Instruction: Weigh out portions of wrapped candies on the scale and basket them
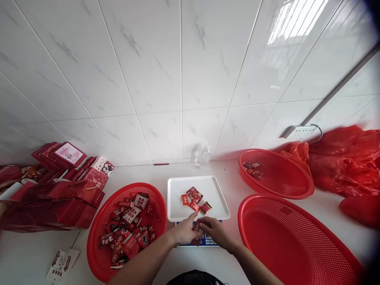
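My left hand [186, 229] and my right hand [214, 229] meet over the blue keypad [208, 240] at the front of a scale. The fingers of both are curled inward around something small and dark reddish, mostly hidden by the hands; its kind does not show. Just beyond them lies the scale's white tray [175, 188]. Several wrapped snacks rest on it: a dark red square packet [194, 194], small bright red packets [185, 199] and a dark packet with a gold edge [205, 207].
On the left stands a red basket [94, 237] of mixed wrapped snacks, beside dark red gift boxes [71, 209] and printed cards [63, 263]. Two red baskets are on the right, the back one [285, 174] with a few packets. Red plastic bags [347, 162] lie beyond. A socket strip [299, 131] hangs on the wall.
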A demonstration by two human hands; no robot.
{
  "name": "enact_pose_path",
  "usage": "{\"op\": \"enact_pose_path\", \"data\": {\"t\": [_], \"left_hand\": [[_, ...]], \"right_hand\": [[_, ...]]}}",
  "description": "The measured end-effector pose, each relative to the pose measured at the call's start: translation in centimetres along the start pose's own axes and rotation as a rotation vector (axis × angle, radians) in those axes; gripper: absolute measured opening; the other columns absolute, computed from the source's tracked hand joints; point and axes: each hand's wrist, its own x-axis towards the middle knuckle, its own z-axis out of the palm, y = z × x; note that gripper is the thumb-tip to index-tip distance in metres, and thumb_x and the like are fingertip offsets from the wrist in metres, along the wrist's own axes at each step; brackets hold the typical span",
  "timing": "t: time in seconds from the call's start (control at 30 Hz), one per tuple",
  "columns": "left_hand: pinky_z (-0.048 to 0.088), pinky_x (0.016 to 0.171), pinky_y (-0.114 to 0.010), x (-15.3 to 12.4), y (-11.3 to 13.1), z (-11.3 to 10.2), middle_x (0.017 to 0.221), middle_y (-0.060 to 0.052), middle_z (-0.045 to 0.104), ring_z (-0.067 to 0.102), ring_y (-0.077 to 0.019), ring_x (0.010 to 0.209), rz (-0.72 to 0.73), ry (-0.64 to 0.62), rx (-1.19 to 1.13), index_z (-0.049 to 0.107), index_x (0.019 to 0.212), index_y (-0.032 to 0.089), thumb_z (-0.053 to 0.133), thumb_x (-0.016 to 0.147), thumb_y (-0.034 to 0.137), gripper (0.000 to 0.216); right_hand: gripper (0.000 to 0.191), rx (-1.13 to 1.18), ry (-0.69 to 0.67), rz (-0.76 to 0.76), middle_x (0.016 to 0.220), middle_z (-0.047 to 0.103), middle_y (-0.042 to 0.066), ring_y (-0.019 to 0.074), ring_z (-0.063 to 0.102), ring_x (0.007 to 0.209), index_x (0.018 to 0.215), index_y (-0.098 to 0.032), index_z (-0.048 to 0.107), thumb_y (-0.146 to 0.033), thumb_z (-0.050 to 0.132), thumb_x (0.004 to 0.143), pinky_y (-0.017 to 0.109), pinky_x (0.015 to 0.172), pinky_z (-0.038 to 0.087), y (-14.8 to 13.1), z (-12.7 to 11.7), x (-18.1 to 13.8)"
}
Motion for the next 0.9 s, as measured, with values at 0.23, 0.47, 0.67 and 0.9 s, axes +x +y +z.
{"op": "enact_pose_path", "data": {"t": [0.23, 0.47, 0.67, 0.9], "left_hand": [[0.047, 0.062, -0.030, -0.7, -1.8, -0.6, 0.079, -0.004, 0.063, 0.059, -0.0133, 0.062, 0.055, 0.290, 0.242, 0.030, 0.131, 0.017, 0.048, 0.079, 0.027, 0.056], [0.026, 0.105, -0.045, -0.8, -1.5, -2.1, 0.138, -0.004, 0.040, 0.027, -0.0258, 0.130, 0.344, 0.468, 0.936, 0.048, 0.124, 0.029, 0.048, 0.079, 0.024, 0.046], [0.008, 0.109, -0.053, -0.1, -1.4, -1.9, 0.146, -0.006, 0.027, 0.007, -0.0296, 0.137, 0.245, 0.274, 0.988, 0.045, 0.129, 0.025, 0.052, 0.077, 0.035, 0.053], [0.007, 0.109, -0.052, 0.1, -0.9, -1.8, 0.147, -0.009, 0.023, 0.008, -0.0296, 0.137, 0.230, 0.272, 0.995, 0.044, 0.129, 0.023, 0.050, 0.079, 0.035, 0.052]], "right_hand": [[0.025, 0.227, 0.047, 0.145, 0.060, 0.058, -0.002, 0.0092, 0.050, 0.052, 0.071, -0.016, 0.059, -0.041, 0.056, 0.071, 0.023, 0.051, 0.040, 0.4, 0.8, 0.6], [0.029, -0.133, 0.200, 0.083, 0.089, 0.067, 0.006, 0.0193, 0.062, 0.078, 0.097, -0.018, 0.062, -0.034, 0.049, 0.076, 0.032, 0.069, 0.049, 0.8, 0.8, 2.6], [0.047, -0.443, 0.479, -0.081, 0.133, 0.043, 0.014, 0.0261, 0.048, 0.115, 0.125, -0.020, 0.046, -0.032, 0.047, 0.080, 0.042, 0.091, 0.044, -0.9, -1.8, 2.4], [0.057, -0.238, 1.087, -0.697, 0.139, 0.033, 0.006, 0.0279, 0.039, 0.123, 0.133, -0.034, 0.030, -0.029, 0.053, 0.081, 0.051, 0.092, 0.044, -14.4, -8.5, -4.2]]}}
